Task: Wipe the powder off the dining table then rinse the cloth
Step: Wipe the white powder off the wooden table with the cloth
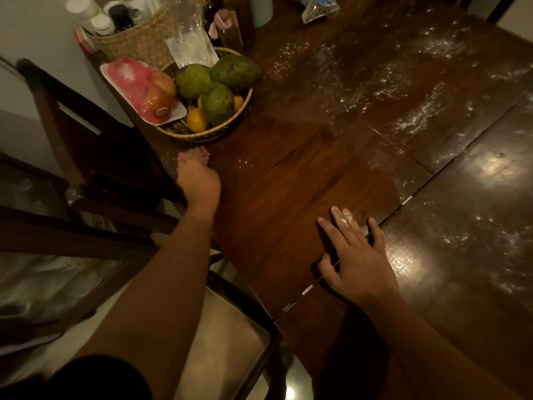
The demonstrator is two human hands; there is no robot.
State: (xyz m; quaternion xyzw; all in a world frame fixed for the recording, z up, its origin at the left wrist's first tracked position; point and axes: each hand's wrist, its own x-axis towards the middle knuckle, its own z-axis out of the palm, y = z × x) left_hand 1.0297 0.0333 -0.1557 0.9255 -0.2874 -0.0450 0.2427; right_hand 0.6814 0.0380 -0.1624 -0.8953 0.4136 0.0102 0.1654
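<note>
White powder [418,116] well beyond both hands [199,183] [357,261]

Right hand [357,255] lay flat on the dining table [288,180], fingers [341,219] spread, two tips dusted white. Powder [418,119] streaked the dark wood well beyond those fingertips. Left hand [199,180] was at the table's edge, fingers curled, its hold blurred; a woven basket [233,119] of green and orange fruit stood just beyond its fingers.

Dark wood table [302,168]: powder [418,119], fruit basket [227,122], wicker basket [135,39].
</note>
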